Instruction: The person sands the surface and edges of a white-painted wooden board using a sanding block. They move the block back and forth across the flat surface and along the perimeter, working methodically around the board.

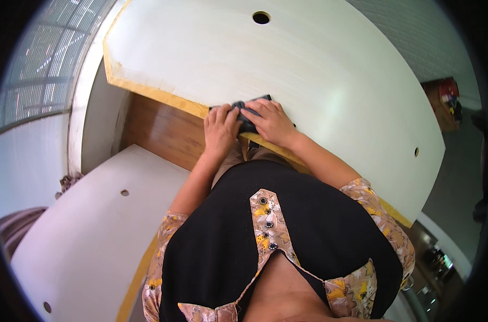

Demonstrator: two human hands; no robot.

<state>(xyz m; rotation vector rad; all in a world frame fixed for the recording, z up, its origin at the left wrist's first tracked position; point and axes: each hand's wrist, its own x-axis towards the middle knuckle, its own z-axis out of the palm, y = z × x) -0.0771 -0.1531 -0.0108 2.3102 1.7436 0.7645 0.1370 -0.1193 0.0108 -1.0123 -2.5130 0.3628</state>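
A small piece of dark, black-blue cloth [248,126] lies bunched or folded at the near edge of the white tabletop [201,53]. My left hand [221,126] grips its left part, with fingers curled down onto the fabric. From the right, my right hand [268,119] closes on the same cloth, its fingertips close to the left hand's at the middle. One dark corner sticks out past the right fingers on the far side. Much of the cloth is hidden beneath both hands, so its exact kind does not show.
The tabletop has a yellow edge band [147,92] and a round dark hole [261,17] at the far side. A second white table [94,214] stands at the lower left. A window [35,64] is at the left; a brown box [442,104] sits at the far right.
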